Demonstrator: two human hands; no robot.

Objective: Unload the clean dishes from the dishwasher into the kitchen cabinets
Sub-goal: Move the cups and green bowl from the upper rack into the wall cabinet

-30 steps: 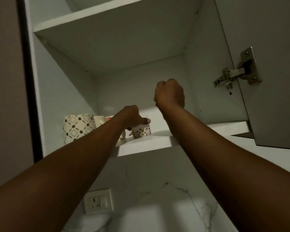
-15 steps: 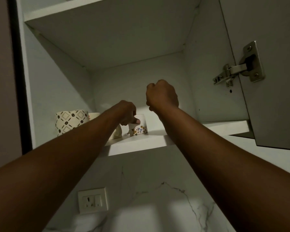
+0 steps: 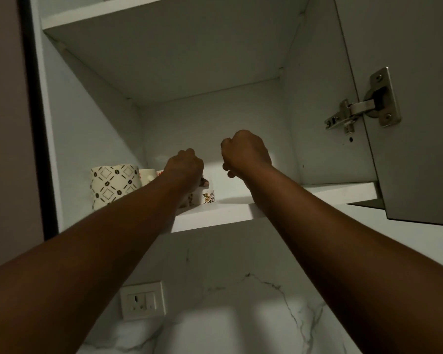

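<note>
We see left hand clamped on floral cup, frame centre, setting it beside shelved mugs; right hand fisted, empty.

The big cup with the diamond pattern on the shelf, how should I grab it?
Wrap your hand round the side wall of the diamond-patterned cup, coming from the front, the shelf's open edge. It stands upright, no handle shows, the cabinet wall blocks its left and a smaller cup sits at its right.

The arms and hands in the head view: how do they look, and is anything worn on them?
Both forearms are bare, with no sleeves in view. The left hand and the right hand wear no gloves. No watch, bracelet or ring shows on either.
</note>
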